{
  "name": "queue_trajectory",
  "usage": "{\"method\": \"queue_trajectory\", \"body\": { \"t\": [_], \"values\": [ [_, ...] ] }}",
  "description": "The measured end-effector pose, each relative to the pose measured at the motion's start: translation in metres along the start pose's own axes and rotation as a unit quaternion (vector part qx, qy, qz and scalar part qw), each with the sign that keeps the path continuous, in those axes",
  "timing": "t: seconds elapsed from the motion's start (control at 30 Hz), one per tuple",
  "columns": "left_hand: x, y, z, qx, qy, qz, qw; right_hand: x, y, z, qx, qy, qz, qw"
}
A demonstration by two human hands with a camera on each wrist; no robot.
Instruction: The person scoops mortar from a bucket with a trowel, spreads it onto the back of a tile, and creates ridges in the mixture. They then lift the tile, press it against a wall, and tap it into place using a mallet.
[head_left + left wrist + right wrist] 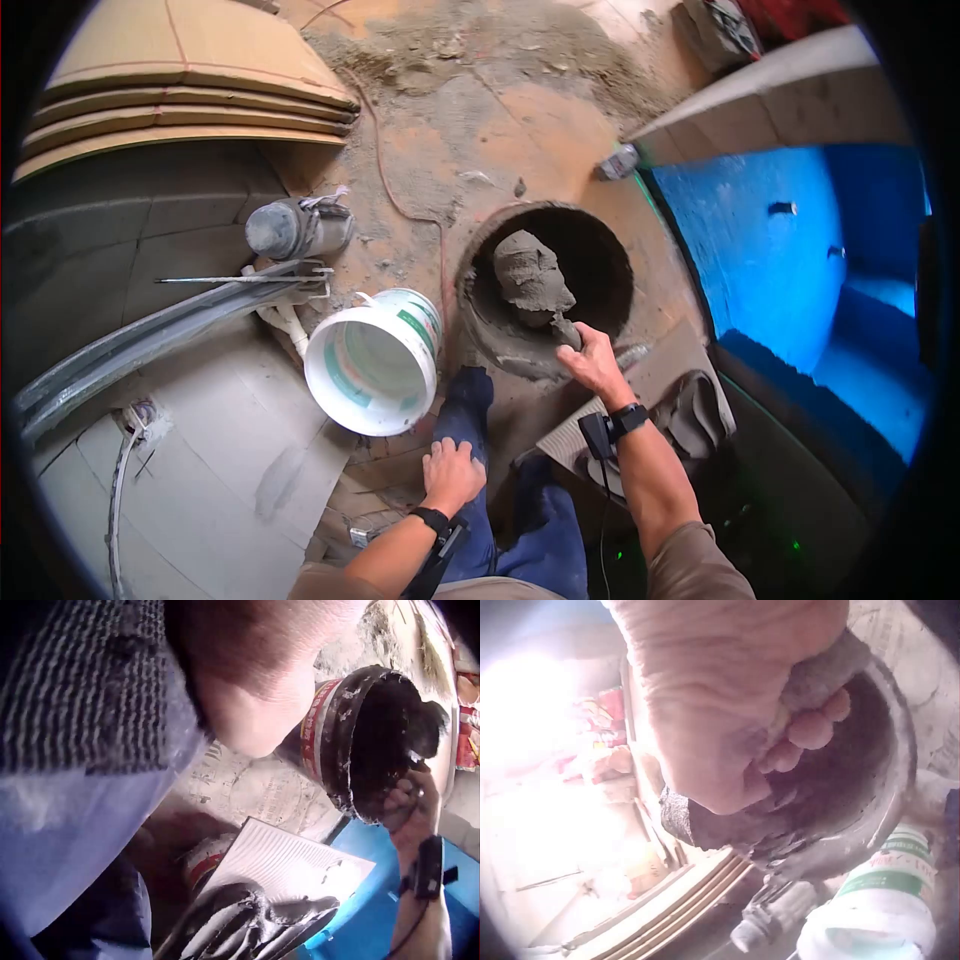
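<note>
My right hand (597, 362) grips the handle of a mortar-caked trowel (567, 333) at the near rim of a dark round bucket (484, 340). A thick lump of wet grey mortar (530, 272) covers the trowel's blade, hiding it, over the bucket's mouth. In the right wrist view, fingers (810, 731) curl around the grey handle. The left wrist view shows a red and white band (311, 731) on the bucket's side. My left hand (453, 475) rests on the left knee in blue trousers, its fingers bent loosely over the cloth and holding nothing.
A white bucket (425, 315) lies tipped toward me on the left, near a metal channel (150, 330) and a grey-caked cylindrical object (300, 230). Stacked boards (190, 105) stand behind. Right of the mortar bucket, a ridged tile (575, 430) bears a dark folded item (692, 415). Blue-coated walls (750, 230) lie beyond.
</note>
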State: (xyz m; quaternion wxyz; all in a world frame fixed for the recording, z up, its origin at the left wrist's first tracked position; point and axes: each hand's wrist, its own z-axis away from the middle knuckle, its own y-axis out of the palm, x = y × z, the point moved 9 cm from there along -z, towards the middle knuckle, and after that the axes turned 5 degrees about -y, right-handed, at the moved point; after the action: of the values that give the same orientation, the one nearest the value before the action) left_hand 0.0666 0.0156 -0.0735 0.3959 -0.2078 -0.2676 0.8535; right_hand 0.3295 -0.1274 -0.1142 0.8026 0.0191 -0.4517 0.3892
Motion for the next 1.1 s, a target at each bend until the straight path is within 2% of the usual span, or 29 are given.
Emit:
{"method": "queue_trajectory", "body": {
  "t": [0.07, 0.1, 0.17, 0.23, 0.27, 0.3, 0.37, 0.43, 0.47, 0.53, 0.57, 0.6, 0.63, 0.7, 0.77, 0.8, 0.83, 0.93, 1.0, 1.1],
  "values": [
    [-0.002, 0.007, 0.007, -0.030, 0.000, -0.026, 0.999, 0.007, -0.025, 0.053, -0.044, -0.014, -0.031, 0.998],
    [-0.009, 0.013, 0.011, -0.039, 0.008, -0.033, 0.999, 0.022, -0.044, 0.089, -0.087, -0.076, 0.009, 0.993],
    [-0.017, 0.019, 0.016, -0.033, -0.001, -0.047, 0.998, 0.039, -0.078, 0.167, -0.143, -0.109, 0.065, 0.982],
    [-0.022, 0.029, 0.022, -0.032, 0.000, -0.051, 0.998, 0.043, -0.102, 0.237, -0.242, -0.134, 0.103, 0.955],
    [-0.024, 0.032, 0.025, -0.013, -0.015, -0.056, 0.998, 0.024, -0.106, 0.263, -0.236, -0.085, 0.139, 0.958],
    [-0.026, 0.033, 0.026, -0.019, -0.015, -0.059, 0.998, -0.001, -0.107, 0.287, -0.278, -0.082, 0.131, 0.948],
    [-0.027, 0.038, 0.029, -0.026, -0.019, -0.065, 0.997, -0.070, -0.095, 0.311, -0.255, 0.077, 0.088, 0.960],
    [-0.031, 0.041, 0.031, -0.011, -0.024, -0.073, 0.997, -0.167, -0.082, 0.327, -0.197, 0.205, 0.211, 0.935],
    [-0.033, 0.041, 0.031, -0.010, -0.025, -0.075, 0.997, -0.155, -0.092, 0.323, -0.157, 0.272, 0.239, 0.919],
    [-0.029, 0.041, 0.029, -0.018, -0.032, -0.084, 0.996, -0.120, -0.097, 0.328, -0.184, 0.255, 0.240, 0.918],
    [-0.031, 0.041, 0.025, -0.018, -0.029, -0.077, 0.996, -0.111, -0.095, 0.323, -0.191, 0.242, 0.240, 0.920],
    [-0.031, 0.039, 0.027, -0.010, -0.028, -0.075, 0.997, -0.098, -0.090, 0.318, -0.208, 0.171, 0.233, 0.934],
    [-0.026, 0.034, 0.028, -0.009, -0.033, -0.073, 0.997, -0.071, -0.085, 0.301, -0.194, 0.110, 0.197, 0.955],
    [-0.022, 0.024, 0.024, -0.006, -0.023, -0.070, 0.997, -0.016, -0.078, 0.251, -0.122, 0.065, 0.204, 0.969],
    [-0.014, 0.021, 0.018, -0.005, -0.032, -0.040, 0.999, 0.027, -0.071, 0.187, -0.081, -0.051, 0.324, 0.941],
    [-0.011, 0.016, 0.014, -0.001, -0.035, -0.027, 0.999, 0.034, -0.068, 0.150, -0.060, -0.043, 0.390, 0.918],
    [-0.009, 0.009, 0.012, 0.006, -0.037, -0.014, 0.999, 0.055, -0.062, 0.111, -0.044, -0.078, 0.438, 0.894],
    [0.000, 0.002, 0.002, 0.014, -0.041, 0.022, 0.999, 0.051, -0.032, -0.007, 0.085, -0.062, 0.525, 0.844],
    [0.005, -0.006, -0.005, 0.014, -0.044, 0.041, 0.998, 0.044, -0.010, -0.061, 0.141, -0.070, 0.573, 0.804],
    [0.012, -0.014, -0.017, 0.018, -0.038, 0.082, 0.996, -0.015, 0.021, -0.112, 0.238, -0.035, 0.622, 0.746]
  ]
}}
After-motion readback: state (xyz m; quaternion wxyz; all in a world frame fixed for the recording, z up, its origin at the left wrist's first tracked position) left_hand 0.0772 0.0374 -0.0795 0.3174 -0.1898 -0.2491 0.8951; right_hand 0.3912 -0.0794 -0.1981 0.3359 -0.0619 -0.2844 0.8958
